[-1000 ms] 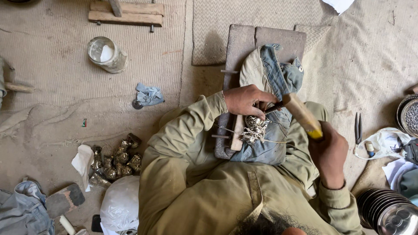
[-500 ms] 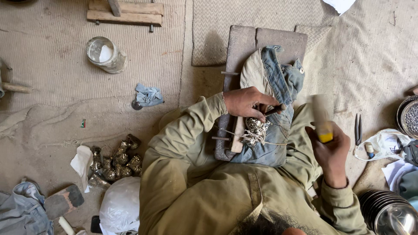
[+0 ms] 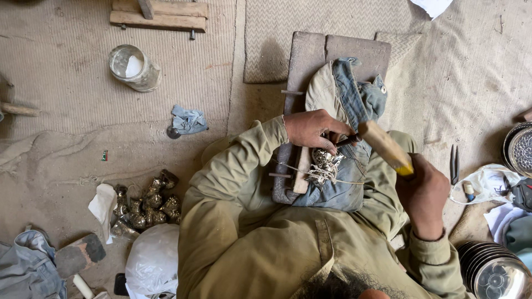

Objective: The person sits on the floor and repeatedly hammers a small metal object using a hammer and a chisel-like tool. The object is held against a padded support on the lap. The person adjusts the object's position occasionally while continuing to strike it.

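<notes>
Head cam: left hand (image 3: 311,128) pinches a thin dark punch (image 3: 344,140) onto a small silvery metal piece (image 3: 325,159), half hidden under the fingers, on denim over the board's (image 3: 310,52) near end. Right hand (image 3: 424,195) is wrapped around a wooden mallet (image 3: 385,147), its head's far end hard to make out.

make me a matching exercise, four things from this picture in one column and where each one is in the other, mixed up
Things:
1. wooden mallet
2. glass jar
3. pliers
4. pile of small metal pieces

Places:
A. on the mat, at the upper left of the picture
B. on the ground beside the person's left leg
C. in the right hand
D. on the ground just beyond the right hand, toward the right edge

Right pairs: 1-C, 2-A, 3-D, 4-B
</notes>
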